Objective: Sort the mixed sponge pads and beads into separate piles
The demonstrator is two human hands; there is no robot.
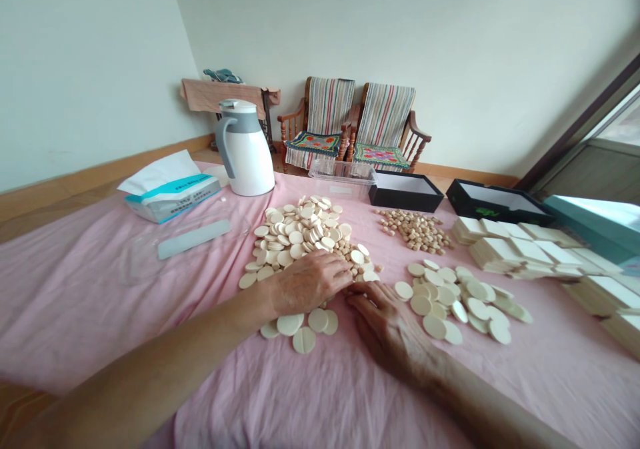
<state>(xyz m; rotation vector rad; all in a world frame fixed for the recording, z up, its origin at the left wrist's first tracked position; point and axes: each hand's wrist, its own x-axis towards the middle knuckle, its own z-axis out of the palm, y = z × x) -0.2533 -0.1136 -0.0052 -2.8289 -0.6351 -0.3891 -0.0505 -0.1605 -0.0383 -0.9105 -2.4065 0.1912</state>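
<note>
My left hand (311, 281) lies palm down over the near right part of a large heap of pale wooden discs (295, 232). Its fingers are together and bent, beside small wooden beads (345, 249) mixed in with that heap. My right hand (387, 322) meets it from the right with curled fingers, their tips close to the left fingertips. Whatever the fingers hold is hidden. Several larger discs (304, 340) lie on the pink cloth below my left hand. To the right of my right hand is another spread of larger discs (465, 296).
A bead pile (417, 230) lies behind the right-hand discs. Stacked wooden squares (520, 246) line the right side. Black boxes (406, 199) and a clear plastic tray (343, 171) stand at the back. A white jug (250, 159), tissue pack (175, 192) and clear lid (194, 238) are left.
</note>
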